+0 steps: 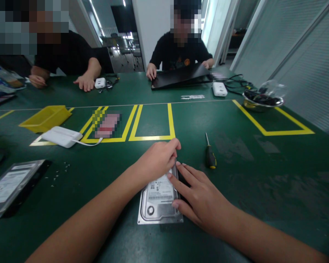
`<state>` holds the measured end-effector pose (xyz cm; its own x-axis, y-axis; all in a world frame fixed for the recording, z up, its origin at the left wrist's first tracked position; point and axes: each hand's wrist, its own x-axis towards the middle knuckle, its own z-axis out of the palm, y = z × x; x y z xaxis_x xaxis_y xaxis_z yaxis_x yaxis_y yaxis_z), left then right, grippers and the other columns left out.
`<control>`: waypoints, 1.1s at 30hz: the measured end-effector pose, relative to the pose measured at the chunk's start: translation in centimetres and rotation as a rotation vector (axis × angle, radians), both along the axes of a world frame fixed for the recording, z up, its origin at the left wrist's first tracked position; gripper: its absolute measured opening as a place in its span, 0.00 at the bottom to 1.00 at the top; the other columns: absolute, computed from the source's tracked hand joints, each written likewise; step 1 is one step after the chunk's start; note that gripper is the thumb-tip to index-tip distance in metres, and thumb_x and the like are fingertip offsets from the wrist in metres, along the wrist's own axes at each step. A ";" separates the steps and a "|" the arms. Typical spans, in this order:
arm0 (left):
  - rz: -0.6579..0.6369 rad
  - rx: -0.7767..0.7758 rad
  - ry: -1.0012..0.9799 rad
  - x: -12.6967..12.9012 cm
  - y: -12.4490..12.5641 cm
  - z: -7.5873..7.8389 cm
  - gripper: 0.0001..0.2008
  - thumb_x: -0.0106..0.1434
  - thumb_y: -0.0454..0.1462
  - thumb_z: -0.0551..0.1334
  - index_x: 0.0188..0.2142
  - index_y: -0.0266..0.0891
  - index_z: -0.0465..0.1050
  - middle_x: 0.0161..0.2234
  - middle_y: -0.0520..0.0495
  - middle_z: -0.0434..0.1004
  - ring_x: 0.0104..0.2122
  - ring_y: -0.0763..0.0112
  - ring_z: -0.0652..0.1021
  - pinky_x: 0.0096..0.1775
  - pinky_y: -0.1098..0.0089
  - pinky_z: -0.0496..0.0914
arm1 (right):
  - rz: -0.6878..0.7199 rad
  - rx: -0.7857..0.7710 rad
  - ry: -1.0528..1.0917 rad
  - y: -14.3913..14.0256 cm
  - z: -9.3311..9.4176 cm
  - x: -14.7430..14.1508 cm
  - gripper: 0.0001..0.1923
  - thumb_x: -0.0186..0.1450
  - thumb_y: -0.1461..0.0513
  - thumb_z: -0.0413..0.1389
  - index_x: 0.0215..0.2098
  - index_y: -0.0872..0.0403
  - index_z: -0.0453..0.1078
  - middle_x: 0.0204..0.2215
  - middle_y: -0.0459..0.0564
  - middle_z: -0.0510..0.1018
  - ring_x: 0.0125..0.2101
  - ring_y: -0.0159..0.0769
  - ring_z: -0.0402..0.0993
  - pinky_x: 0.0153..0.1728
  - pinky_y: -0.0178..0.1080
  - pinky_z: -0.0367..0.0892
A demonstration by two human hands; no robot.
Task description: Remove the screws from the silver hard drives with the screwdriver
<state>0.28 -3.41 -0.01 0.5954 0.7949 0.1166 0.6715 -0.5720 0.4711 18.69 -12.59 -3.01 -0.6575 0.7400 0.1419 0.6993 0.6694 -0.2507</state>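
2 bare forearms (106,204) reach across a dark-green tabletop (290,190). The right hand (199,191), fingers spread, touches a silver rectangular metal hard drive (160,209) lying flat; the left hand (161,157) curls over its far end, grip impossible to tell. Rightward lies 1 black-and-yellow screwdriver (210,156).

Under the left hand (161,157) and the right hand (199,191): one labelled metal drive (159,199). Right of the grip: one screwdriver (210,157); farther out, one metal bowl (259,107). Left of the grip: one labelled device (12,184) and small pieces (66,165), too small to count. Ahead and left of the grip: one white power bank (62,136), one open yellow bin (45,118). Well beyond the grip: two co-workers (168,49), one dark panel (181,77), two white boxes (219,89).
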 end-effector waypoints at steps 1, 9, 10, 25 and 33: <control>0.002 -0.002 0.002 0.1 0.0 0.0 0.13 0.61 0.30 0.57 0.46 0.39 0.65 0.35 0.49 0.77 0.33 0.68 0.76 0.36 0.68 0.67 | 0.000 -0.001 -0.001 0.0 0.0 0.0 0.31 0.70 0.51 0.49 0.67 0.55 0.59 0.66 0.69 0.59 0.65 0.60 0.57 0.59 0.59 0.62; 0.000 -0.140 -0.112 0.0 0.4 0.1 0.15 0.58 0.28 0.58 0.45 0.39 0.65 0.30 0.53 0.76 0.29 0.72 0.75 0.33 0.71 0.66 | -0.002 0.005 0.017 0.0 0.0 0.0 0.31 0.70 0.51 0.50 0.67 0.55 0.60 0.66 0.69 0.59 0.65 0.60 0.57 0.59 0.59 0.62; -0.001 -0.152 -0.131 0.0 0.5 0.1 0.14 0.58 0.28 0.59 0.44 0.39 0.65 0.29 0.53 0.76 0.29 0.72 0.75 0.33 0.71 0.66 | -0.002 0.006 0.020 0.0 0.0 0.0 0.31 0.70 0.51 0.50 0.67 0.55 0.60 0.66 0.69 0.60 0.64 0.59 0.58 0.59 0.59 0.63; 0.054 -0.203 -0.183 0.3 0.7 -0.1 0.14 0.54 0.29 0.60 0.41 0.39 0.66 0.30 0.52 0.77 0.28 0.73 0.75 0.31 0.71 0.66 | -0.002 0.012 0.034 -0.1 0.2 0.0 0.30 0.69 0.51 0.51 0.66 0.55 0.61 0.66 0.67 0.60 0.64 0.58 0.58 0.58 0.60 0.64; 0.115 -0.326 -0.274 0.1 1.1 -0.8 0.14 0.52 0.29 0.60 0.40 0.38 0.67 0.30 0.50 0.79 0.28 0.72 0.76 0.30 0.72 0.67 | 0.000 0.005 0.022 0.1 0.2 0.1 0.31 0.70 0.50 0.50 0.66 0.55 0.60 0.66 0.68 0.59 0.65 0.59 0.57 0.59 0.59 0.62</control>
<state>0.35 -2.26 -0.82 0.4829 0.8756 -0.0101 0.5475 -0.2928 0.7839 18.77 -12.54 -2.78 -0.6540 0.7393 0.1603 0.6938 0.6706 -0.2626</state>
